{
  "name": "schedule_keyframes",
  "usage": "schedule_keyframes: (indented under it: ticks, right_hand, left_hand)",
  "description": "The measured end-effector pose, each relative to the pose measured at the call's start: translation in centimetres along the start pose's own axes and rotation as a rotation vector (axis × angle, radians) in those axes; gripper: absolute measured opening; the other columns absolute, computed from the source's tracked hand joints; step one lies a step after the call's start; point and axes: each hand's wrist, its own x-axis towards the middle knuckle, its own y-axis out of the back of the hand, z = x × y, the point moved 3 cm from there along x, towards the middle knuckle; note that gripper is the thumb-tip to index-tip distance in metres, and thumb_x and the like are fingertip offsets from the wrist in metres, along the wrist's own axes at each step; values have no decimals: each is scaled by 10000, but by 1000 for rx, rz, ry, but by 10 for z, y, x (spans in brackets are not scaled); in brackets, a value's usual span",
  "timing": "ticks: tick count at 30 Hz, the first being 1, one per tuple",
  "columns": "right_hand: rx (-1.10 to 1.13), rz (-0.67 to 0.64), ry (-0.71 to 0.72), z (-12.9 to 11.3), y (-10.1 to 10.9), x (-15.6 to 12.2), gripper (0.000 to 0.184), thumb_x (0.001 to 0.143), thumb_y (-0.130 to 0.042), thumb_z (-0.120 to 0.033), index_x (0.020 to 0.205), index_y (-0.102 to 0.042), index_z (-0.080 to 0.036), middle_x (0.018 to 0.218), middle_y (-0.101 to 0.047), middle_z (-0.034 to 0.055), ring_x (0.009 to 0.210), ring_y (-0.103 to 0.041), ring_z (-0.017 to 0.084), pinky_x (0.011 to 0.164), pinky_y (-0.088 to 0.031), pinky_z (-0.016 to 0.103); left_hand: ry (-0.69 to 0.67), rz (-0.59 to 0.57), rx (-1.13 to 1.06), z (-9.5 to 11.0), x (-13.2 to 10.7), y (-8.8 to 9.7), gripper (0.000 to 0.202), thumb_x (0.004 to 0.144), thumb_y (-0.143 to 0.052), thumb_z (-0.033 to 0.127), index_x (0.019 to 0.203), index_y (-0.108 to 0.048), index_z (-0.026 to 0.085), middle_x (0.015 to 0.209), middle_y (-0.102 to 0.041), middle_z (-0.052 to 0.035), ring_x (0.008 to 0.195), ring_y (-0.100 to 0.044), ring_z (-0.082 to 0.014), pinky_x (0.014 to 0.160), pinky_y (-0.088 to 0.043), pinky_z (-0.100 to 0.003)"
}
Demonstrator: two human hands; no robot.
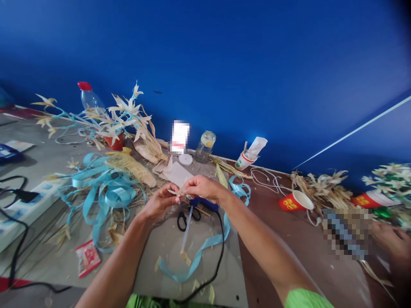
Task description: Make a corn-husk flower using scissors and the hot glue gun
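Observation:
Over the middle of the table, my left hand (pixel 163 200) and my right hand (pixel 203 188) meet, both closed with the fingertips pinched. Between them is a small pale strip of corn husk (pixel 180 192), mostly covered by the fingers. Just below lies a blue hot glue gun (pixel 207 204) with a clear glue stick (pixel 187 231) jutting from it. Black-handled scissors (pixel 182 221) rest partly under the gun. A light blue ribbon (pixel 205 247) curls across the board nearer to me. To the left are a heap of blue ribbon (pixel 118 194) and a corn cob-shaped husk bundle (pixel 136 169).
Husk flowers on blue stems (pixel 128 107) stand at the back left. A white power strip (pixel 27 209) lies at the left edge. Along the wall are a glass jar (pixel 205 147) and a cup (pixel 245 160). A red paper cup (pixel 295 201) and another person's hand (pixel 388 235) are on the right.

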Motion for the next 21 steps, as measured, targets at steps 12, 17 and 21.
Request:
schedule_keyframes:
  ticks: [12,17,21]
  right_hand:
    - [-109,-51,-15,-5,2,-1,126,663,-609,-256,651,-629,-133,506,-521,-51,482,-419,66,467,-294,196]
    - [-27,-68,-34,-7,1,2,87,628,-634,-208,638,-603,-128,527,-531,-45,485,-424,61,470,-306,190]
    - [262,-115,-18,-11,2,-1,183,621,-654,-216,766,-582,-130,538,-539,-47,437,-389,47,437,-272,186]
  left_hand:
    - [54,-81,19,-3,0,-3,165,644,-730,146,763,-616,144,683,-601,-14,631,-519,-103,625,-338,-238]
    - [41,-76,56,-4,0,-1,149,646,-729,155,731,-609,133,677,-588,-16,624,-504,-98,616,-334,-233]
    - [23,-58,57,-3,0,-1,151,641,-734,166,716,-608,130,671,-588,-13,623,-505,-100,624,-343,-233]
